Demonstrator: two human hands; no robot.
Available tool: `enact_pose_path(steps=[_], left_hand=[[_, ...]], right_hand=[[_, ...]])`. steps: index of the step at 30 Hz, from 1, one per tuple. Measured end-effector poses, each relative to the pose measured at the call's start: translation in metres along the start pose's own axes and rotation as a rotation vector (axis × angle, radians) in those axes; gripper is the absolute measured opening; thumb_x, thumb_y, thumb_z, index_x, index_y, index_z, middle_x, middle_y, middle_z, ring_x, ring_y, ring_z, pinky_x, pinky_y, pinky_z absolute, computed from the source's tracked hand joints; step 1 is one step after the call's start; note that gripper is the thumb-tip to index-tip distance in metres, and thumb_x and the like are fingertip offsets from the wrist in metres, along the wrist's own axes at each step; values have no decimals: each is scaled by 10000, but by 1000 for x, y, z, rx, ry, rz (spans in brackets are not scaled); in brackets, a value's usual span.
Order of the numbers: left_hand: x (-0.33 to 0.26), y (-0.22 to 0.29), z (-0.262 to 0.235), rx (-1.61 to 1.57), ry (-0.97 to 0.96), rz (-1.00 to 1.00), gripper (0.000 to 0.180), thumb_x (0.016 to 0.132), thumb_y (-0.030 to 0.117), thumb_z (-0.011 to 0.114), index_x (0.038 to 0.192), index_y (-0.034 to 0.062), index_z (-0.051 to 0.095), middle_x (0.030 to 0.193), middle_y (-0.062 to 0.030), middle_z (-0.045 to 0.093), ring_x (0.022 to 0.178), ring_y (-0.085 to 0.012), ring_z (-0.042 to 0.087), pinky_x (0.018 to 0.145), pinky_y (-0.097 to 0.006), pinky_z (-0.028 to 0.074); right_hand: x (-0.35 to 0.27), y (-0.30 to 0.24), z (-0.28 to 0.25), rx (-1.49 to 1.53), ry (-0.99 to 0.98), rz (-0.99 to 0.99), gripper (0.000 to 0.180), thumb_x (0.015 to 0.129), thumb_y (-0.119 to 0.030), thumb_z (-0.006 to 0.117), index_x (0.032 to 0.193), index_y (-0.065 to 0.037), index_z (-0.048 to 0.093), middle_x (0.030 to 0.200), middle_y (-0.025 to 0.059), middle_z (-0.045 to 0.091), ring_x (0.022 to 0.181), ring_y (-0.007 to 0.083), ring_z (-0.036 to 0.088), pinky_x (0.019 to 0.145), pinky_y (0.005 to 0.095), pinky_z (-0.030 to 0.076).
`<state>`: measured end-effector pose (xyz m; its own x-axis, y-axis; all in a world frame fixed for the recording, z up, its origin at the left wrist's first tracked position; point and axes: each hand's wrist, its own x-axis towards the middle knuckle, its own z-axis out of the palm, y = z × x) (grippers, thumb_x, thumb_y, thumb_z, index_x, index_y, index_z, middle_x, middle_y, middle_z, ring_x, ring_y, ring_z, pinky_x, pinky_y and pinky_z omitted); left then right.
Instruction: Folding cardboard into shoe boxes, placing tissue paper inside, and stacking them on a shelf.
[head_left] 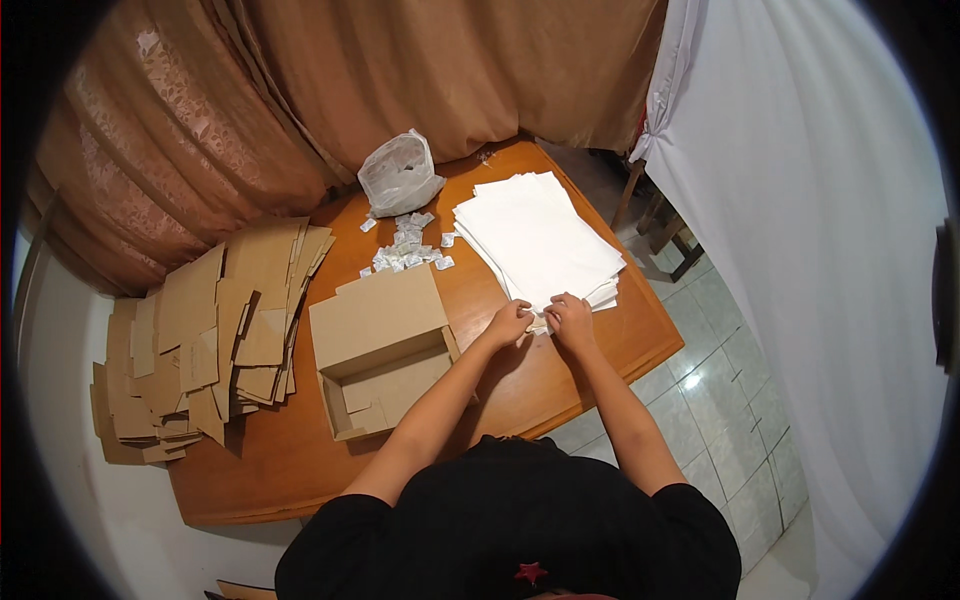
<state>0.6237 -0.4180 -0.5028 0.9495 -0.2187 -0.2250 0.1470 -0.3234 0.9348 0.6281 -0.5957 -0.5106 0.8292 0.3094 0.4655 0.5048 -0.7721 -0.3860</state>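
Note:
Both of my hands are close together at the near edge of a stack of white paper sheets [545,225] on the right side of the table. My left hand [511,323] has its fingers curled in at the stack's near left corner. Beside it, my right hand [570,320] is closed in a pinch over the paper's near edge. Between the fingertips and just below them shows a small pale piece [539,326], too small to name. Left of my left forearm stands an open cardboard box [385,385], its lid folded back.
Flattened cardboard pieces [190,335] are heaped on the left of the wooden table [240,480]. Small white packets [408,250] lie behind the box, next to a clear plastic bag [400,175]. Brown curtains [430,80] hang behind; a white cloth [800,200] hangs at right.

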Motion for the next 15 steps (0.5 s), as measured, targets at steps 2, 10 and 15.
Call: enact_pose_path(steps=[2, 10, 15], left_hand=[[1, 1, -2, 36, -16, 31, 404, 827, 161, 547, 1167, -40, 464, 1019, -190, 595, 895, -241, 602, 752, -306, 489], [7, 8, -11, -367, 41, -200, 337, 856, 253, 567, 1074, 3, 511, 851, -58, 555, 686, -115, 542, 596, -253, 482], [1, 15, -30, -532, 81, -343, 476, 837, 422, 548, 1056, 1, 515, 890, -72, 572, 688, -157, 557, 553, -273, 469]], right_hand=[[3, -2, -1, 7, 21, -3, 125, 652, -161, 704, 754, -113, 650, 885, 17, 597, 896, 218, 548, 793, 395, 383], [16, -17, -14, 310, 100, 234, 132, 621, -191, 737, 655, -103, 645, 902, 13, 621, 913, 239, 527, 841, 384, 369], [15, -55, -29, 472, 164, 170, 133, 654, -152, 712, 652, -78, 602, 896, 43, 632, 889, 239, 549, 825, 346, 381]])
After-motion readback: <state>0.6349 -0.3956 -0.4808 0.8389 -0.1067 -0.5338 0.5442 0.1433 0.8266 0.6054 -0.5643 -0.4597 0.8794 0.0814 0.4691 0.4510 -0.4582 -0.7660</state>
